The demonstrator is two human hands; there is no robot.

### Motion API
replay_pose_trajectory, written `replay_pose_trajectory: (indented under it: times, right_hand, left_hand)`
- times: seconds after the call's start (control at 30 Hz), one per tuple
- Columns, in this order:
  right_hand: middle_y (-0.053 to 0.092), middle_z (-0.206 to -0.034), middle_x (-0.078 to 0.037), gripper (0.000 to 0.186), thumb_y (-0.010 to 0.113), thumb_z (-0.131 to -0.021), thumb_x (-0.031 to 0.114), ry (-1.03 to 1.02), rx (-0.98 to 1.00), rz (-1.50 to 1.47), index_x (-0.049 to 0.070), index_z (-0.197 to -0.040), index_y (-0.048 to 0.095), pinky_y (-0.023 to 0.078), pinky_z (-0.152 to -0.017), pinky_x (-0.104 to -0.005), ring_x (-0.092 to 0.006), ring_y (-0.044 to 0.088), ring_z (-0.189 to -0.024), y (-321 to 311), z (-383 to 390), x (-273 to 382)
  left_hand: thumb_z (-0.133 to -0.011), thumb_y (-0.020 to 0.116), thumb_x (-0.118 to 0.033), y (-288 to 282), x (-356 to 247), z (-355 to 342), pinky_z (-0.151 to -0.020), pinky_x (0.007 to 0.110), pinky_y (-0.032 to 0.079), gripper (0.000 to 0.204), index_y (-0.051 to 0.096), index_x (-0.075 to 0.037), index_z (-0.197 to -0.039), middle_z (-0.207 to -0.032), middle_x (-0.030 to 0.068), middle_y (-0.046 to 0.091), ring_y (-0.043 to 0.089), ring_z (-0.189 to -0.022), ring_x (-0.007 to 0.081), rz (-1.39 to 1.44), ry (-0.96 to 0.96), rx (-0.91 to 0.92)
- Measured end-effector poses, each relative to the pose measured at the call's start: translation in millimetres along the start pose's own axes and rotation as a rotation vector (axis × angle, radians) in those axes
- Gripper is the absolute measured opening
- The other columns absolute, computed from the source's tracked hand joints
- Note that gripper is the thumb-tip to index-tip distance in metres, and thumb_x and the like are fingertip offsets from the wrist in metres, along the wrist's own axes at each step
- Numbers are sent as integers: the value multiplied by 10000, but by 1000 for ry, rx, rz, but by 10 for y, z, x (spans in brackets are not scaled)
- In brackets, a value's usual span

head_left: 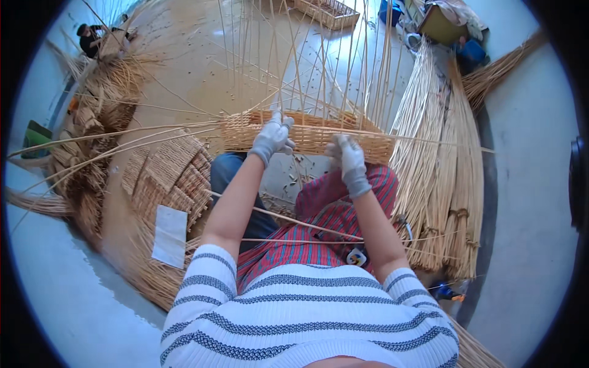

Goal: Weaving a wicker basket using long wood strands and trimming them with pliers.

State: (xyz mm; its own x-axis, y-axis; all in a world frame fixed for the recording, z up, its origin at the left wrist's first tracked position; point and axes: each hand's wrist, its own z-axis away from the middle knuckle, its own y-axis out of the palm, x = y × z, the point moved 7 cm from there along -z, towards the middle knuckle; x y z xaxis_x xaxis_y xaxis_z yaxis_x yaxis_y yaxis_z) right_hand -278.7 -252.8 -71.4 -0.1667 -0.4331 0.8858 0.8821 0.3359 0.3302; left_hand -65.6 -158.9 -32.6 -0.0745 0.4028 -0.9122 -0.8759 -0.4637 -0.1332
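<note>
A long, shallow wicker basket (pixel 307 142), partly woven, rests across my knees with many upright rods rising from it. My left hand (pixel 273 140), in a pale grey work glove, is closed at its near rim, pinching an upright wicker rod (pixel 281 100). My right hand (pixel 348 161), gloved alike, has curled fingers against the near wall, right of the middle. What lies under those fingers is partly hidden. One long loose rod (pixel 442 143) runs along the rim and sticks out to the right. Other long rods (pixel 123 133) extend from the basket's left end.
Stacked woven wicker pieces (pixel 169 175) lie to my left beside a white sheet (pixel 169 236). Bundles of pale rods (pixel 423 165) spread along the right. A finished-looking tray-shaped basket (pixel 328 13) sits far ahead. Another person (pixel 91 40) sits far left. A tape measure (pixel 356 257) lies at my lap.
</note>
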Motion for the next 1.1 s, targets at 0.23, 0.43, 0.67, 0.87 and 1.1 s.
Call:
replay_pose_trajectory:
  times: [0.23,0.43,0.67,0.87,1.1]
  right_hand:
    - [650,-917,-34,129,592,-1014,158,-610,-67,74,78,-1115,587,514,-617,-219,-76,614,-786,318,-113,720]
    - [541,-1374,-275,588,630,-911,132,-1029,98,1223,217,-1460,439,448,-1040,-427,-450,521,-1269,1651,-1075,1328]
    - [682,-913,-108,527,545,-934,66,-638,172,202,55,-1426,357,536,-644,-303,-151,629,-717,999,-866,1278]
    - [699,-771,-92,359,498,-1052,350,-313,-215,144,11,-1057,615,483,-441,-255,-152,660,-605,-471,205,520]
    - [684,-994,-41,169,659,-977,156,-487,-111,5,77,-1108,590,545,-667,-271,-127,664,-814,-358,86,653]
  left_hand:
    - [-995,590,-362,-38,76,-284,-420,340,427,556,338,-200,-1463,-597,66,571,553,-466,169,-425,29,112]
    - [-997,534,-398,86,132,-397,-536,379,517,413,529,-136,-1316,-778,115,658,624,-509,194,-274,43,-77]
    - [-931,707,-258,36,301,-438,-474,373,588,226,617,-128,-1093,-963,57,650,663,-572,180,173,-164,98]
    - [-883,733,-330,-75,37,-186,-673,496,582,526,537,-188,-1350,-1190,138,641,717,-820,320,-573,369,-540]
    - [-866,666,-410,677,-271,175,-1175,594,152,427,625,-214,-1242,-1167,37,643,549,-1214,224,-1161,662,-293]
